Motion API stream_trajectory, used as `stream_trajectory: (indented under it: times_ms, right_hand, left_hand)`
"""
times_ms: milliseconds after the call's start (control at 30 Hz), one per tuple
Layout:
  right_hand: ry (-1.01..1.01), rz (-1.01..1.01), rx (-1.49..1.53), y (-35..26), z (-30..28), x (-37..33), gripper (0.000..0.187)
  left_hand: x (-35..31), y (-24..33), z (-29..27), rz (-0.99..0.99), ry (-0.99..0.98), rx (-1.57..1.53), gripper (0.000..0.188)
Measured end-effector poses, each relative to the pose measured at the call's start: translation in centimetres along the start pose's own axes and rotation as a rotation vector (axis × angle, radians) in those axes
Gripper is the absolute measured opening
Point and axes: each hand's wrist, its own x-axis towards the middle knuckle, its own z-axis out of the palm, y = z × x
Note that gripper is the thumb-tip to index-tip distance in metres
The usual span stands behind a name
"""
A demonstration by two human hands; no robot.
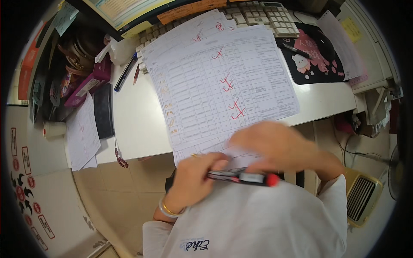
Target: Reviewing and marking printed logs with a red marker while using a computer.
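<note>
My left hand [193,178], with a ring and bangles at the wrist, is closed on the end of a black marker [232,176] with a red tip at its other end. The marker lies sideways in front of my chest, below the lower edge of the printed sheets. My right hand [275,144] is smeared by motion just above the marker, over the lower right of the paper stack; its fingers are unclear. The stack of printed table sheets [202,99] carries several red handwritten marks and reaches over the desk's near edge.
A keyboard [284,26] sits partly under the sheets, below a monitor [133,13]. To the right lies a black and pink mouse pad [312,60] with a pen on it. At left are a dark flat case [103,111], loose papers [84,133], a blue pen [125,72] and a purple box [89,84].
</note>
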Motion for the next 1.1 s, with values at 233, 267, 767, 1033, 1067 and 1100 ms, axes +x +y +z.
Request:
stream_trajectory:
  times_ms: [233, 267, 767, 1033, 1067, 1100]
  right_hand:
    - [0.150, 0.049, -0.565, 4.2, -1.3, -2.4, 0.040]
    - [0.140, 0.000, -0.621, 4.3, -1.1, -2.4, 0.033]
    - [0.332, -0.394, -0.598, 0.6, -0.9, -0.7, 0.014]
    - [0.366, -0.214, -0.484, 4.0, -2.1, -1.7, 0.030]
    - [0.460, -0.139, -0.452, 4.9, -2.9, -1.8, 0.026]
    - [0.529, -0.112, -0.520, 6.1, -4.4, -2.3, 0.022]
  left_hand:
    - [-1.6, -3.2, -3.8, -0.270, 0.576, -0.338, 0.038]
    - [-1.4, -3.2, -4.1, -0.302, 0.588, -0.342, 0.040]
    - [-0.8, -3.6, -9.0, -0.275, 0.480, -0.613, 0.052]
    - [-8.8, -7.7, -18.2, -0.450, 0.719, 0.420, 0.023]
    - [-10.8, -9.0, -20.5, -0.369, 0.746, 0.465, 0.023]
    - [-13.6, -12.4, -23.7, -0.406, 0.810, 0.440, 0.022]
